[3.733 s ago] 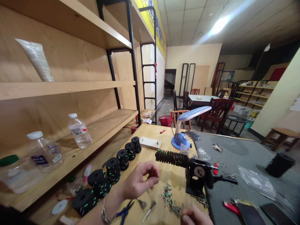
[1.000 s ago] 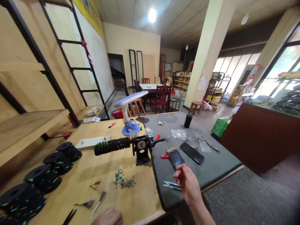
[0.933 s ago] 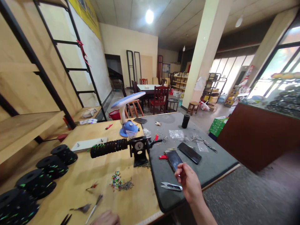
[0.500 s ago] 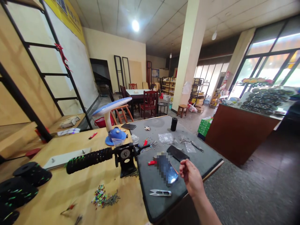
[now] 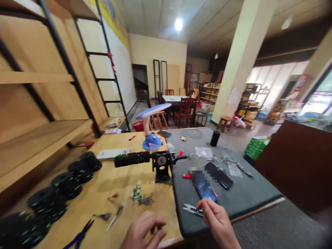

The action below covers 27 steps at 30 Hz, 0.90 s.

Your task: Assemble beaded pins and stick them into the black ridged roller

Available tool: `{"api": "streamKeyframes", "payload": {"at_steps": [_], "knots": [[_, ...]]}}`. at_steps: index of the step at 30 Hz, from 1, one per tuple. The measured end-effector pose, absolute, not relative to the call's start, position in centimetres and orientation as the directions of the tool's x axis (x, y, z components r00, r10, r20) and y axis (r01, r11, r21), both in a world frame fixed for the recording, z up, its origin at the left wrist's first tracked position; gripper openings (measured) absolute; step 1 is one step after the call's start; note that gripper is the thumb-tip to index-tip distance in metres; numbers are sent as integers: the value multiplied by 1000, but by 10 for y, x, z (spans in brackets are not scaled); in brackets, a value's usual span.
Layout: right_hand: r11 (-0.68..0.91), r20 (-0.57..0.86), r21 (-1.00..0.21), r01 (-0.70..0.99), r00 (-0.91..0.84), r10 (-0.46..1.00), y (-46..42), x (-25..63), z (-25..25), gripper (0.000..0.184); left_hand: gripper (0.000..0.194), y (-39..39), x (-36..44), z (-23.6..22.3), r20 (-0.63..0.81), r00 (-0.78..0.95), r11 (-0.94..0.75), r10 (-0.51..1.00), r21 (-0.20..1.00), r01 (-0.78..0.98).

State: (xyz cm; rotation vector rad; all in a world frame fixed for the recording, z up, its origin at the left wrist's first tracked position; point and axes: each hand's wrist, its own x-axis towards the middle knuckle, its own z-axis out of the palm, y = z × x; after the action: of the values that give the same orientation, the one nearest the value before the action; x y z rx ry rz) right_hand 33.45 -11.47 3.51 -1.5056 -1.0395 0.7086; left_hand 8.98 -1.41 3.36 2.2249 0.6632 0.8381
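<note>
My right hand [image 5: 218, 221] is over the dark mat's near edge, thumb and fingers pinched together; what they hold, if anything, is hidden. Its fingertips overlap the handle end of silver thread snips [image 5: 191, 209], and I cannot tell whether they touch. My left hand [image 5: 145, 230] hovers at the wooden table's front edge with loosely bent fingers, a gap between them, nothing seen inside. Beyond it lie a pile of small coloured beads [image 5: 137, 193] and grey metal bits [image 5: 147, 200]. A black clamp-like stand [image 5: 162, 167] with a ridged black roll [image 5: 132, 159] stands farther back.
Two phones lie on the mat, one [image 5: 206, 186] partly blurred, the other black [image 5: 220, 175]. Black spools [image 5: 66, 185] line the left side. Blue-handled pliers [image 5: 80, 237] lie in front. A blue-and-white lamp [image 5: 151, 140] stands behind the clamp. Plastic bags [image 5: 203, 153] lie on the mat.
The view has swung left, bringing more spools and the pliers into sight. My left hand has come into view. My right hand has moved nearer, from beside the phones to the snips.
</note>
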Motion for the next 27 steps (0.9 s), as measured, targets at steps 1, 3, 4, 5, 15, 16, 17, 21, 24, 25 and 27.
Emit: {"api": "streamKeyframes", "payload": {"at_steps": [1, 3, 4, 5, 15, 16, 17, 21, 24, 25, 27], "knots": [[11, 134, -952, 306, 383, 914, -113, 326, 32, 52, 14, -20, 103, 42, 266, 655, -519, 707, 825, 226], [56, 194, -890, 452, 266, 944, -109, 312, 27, 49, 18, -25, 128, 53, 68, 623, -225, 779, 958, 177], [90, 217, -858, 505, 198, 956, -106, 306, 25, 48, 22, -24, 138, 54, -7, 625, -95, 781, 987, 130], [125, 228, -830, 543, 127, 965, -103, 302, 23, 47, 27, -22, 146, 53, -62, 630, 16, 774, 997, 78], [193, 135, -728, 658, -138, 981, -87, 277, 8, 49, 34, 0, 143, 39, -206, 549, 285, 810, 956, -63], [189, 118, -729, 658, -151, 982, -85, 276, 6, 49, 34, 3, 140, 38, -195, 536, 267, 821, 962, -59], [184, 102, -733, 655, -161, 982, -83, 277, 5, 48, 33, 5, 136, 35, -183, 526, 246, 830, 968, -52], [119, 78, -789, 603, -94, 993, -74, 284, 10, 34, 24, 7, 125, 25, -82, 451, 61, 888, 996, 62], [38, 78, -876, 480, 64, 995, -64, 285, 19, 53, 20, 0, 116, 24, 79, 374, -174, 924, 958, 227], [26, 62, -914, 405, 74, 995, -60, 282, 21, 57, 20, -2, 112, 26, 139, 372, -249, 918, 931, 267], [-2, 3, -973, 232, 19, 1000, -52, 271, 23, 62, 21, -7, 104, 30, 244, 391, -374, 888, 876, 303]]}}
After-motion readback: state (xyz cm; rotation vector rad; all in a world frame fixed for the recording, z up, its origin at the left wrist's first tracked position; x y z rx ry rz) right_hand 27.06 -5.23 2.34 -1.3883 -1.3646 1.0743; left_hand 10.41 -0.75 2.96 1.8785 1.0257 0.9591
